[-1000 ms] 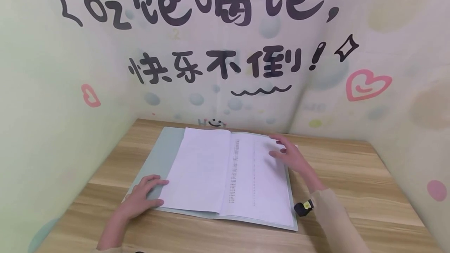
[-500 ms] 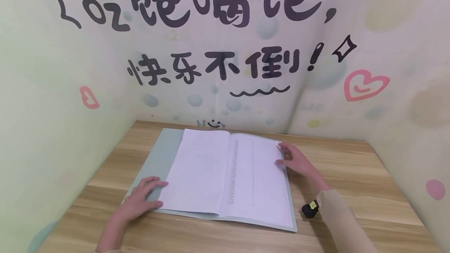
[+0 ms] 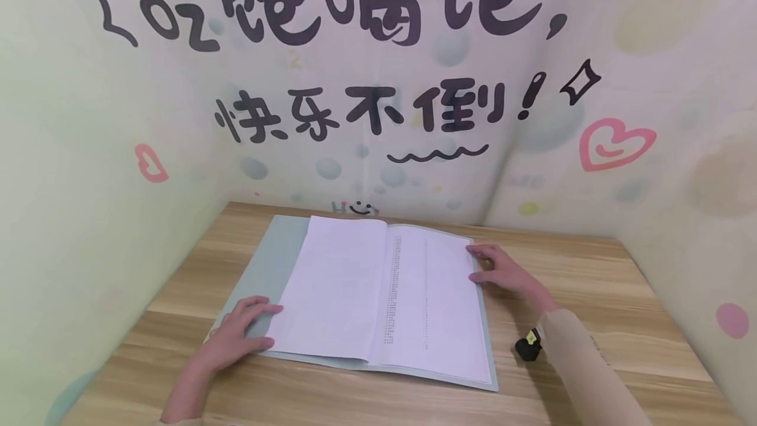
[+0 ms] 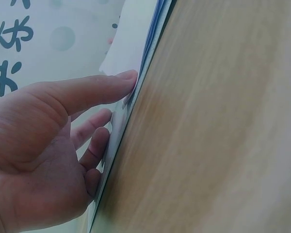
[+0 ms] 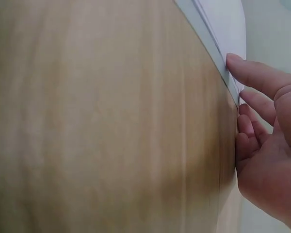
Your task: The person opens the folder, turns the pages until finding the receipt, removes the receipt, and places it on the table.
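A pale blue folder (image 3: 275, 252) lies open on the wooden table. Its turned white sheet (image 3: 331, 288) covers part of the left cover; the sheet on the right (image 3: 452, 307) carries a narrow column of small print. My left hand (image 3: 236, 331) rests on the folder's lower left, thumb and fingers spread at the turned sheet's edge. In the left wrist view the thumb (image 4: 128, 80) touches the paper near the folder's edge. At the right edge of the printed sheet is my right hand (image 3: 503, 271), its thumb and fingers apart, fingertips right at the paper's margin.
Bare wood of the table (image 3: 591, 294) extends to the right of the folder. A wall (image 3: 367, 176) with large black lettering stands behind the table. A small black device (image 3: 528, 345) sits by the right sleeve (image 3: 579, 360).
My right hand has moved right and slightly down, from over the printed sheet to its right edge. The left hand and the folder have stayed in place.
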`<state>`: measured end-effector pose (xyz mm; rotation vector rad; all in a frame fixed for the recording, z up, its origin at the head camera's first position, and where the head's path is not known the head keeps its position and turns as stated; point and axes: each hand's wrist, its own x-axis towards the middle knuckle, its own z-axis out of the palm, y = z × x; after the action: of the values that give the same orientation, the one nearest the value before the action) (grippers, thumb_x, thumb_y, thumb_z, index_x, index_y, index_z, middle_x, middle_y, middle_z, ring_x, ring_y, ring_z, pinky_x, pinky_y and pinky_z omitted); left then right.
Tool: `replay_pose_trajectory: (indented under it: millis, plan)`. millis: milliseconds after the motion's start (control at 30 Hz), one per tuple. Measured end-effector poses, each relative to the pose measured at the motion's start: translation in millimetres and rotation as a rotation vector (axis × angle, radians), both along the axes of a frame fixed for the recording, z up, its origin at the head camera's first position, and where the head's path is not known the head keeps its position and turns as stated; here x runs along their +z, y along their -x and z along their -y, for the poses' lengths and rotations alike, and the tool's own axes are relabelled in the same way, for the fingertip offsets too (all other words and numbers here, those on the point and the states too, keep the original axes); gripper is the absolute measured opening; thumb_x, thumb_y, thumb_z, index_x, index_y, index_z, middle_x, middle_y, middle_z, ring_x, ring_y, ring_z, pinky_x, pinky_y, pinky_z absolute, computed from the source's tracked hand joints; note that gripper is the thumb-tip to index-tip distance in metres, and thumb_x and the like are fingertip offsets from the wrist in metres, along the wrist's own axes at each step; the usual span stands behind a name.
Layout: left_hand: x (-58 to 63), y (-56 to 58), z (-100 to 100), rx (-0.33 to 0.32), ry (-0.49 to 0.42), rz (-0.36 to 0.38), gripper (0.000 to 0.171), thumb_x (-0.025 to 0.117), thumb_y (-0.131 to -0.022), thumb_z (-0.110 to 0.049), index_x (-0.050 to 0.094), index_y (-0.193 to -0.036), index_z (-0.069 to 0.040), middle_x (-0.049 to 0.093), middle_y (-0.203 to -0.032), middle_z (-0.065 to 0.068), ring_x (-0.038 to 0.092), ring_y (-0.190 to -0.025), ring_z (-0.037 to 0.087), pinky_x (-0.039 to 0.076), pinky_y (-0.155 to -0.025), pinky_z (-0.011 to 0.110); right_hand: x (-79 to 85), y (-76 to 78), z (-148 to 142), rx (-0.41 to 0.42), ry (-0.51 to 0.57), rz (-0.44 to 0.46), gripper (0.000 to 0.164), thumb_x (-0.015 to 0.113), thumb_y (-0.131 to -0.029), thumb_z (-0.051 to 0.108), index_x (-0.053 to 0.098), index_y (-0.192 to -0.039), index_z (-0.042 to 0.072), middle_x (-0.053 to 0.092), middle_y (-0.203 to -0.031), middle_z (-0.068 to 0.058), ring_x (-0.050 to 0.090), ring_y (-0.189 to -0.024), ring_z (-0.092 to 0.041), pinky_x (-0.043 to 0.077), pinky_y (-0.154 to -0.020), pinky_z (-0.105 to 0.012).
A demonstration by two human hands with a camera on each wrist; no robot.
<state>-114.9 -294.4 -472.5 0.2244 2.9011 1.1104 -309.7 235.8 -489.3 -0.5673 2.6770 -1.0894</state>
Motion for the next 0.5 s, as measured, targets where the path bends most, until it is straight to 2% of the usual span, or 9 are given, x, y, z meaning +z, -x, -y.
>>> replay_pose_trajectory:
  millis: [300, 500]
  plan:
    - [-1.4, 1.3, 0.9, 0.002, 0.018, 0.002, 0.051, 0.081, -0.078, -0.025, 0.063, -0.126, -0.018, 0.044, -0.143, 0.018, 0.044, -0.124, 0.052, 0.038, -0.091, 0.068, -5.3, 0.2, -0.8, -0.038, -0.035, 0.001, 0.066, 0.075, -0.087, 0.03, 0.048, -0.144, 0.011, 0.035, -0.149, -0.023, 0.032, -0.139, -0.044, 0.023, -0.114, -0.068]
    - [-1.2, -0.1, 0.7, 0.003, 0.016, 0.006, 0.051, 0.08, -0.078, -0.025, 0.063, -0.126, -0.018, 0.043, -0.143, 0.019, 0.043, -0.125, 0.052, 0.037, -0.092, 0.07, -8.6, 1.6, 1.3, -0.045, -0.036, -0.017, 0.061, 0.075, -0.087, 0.027, 0.052, -0.141, 0.01, 0.038, -0.146, -0.022, 0.037, -0.134, -0.043, 0.028, -0.112, -0.067]
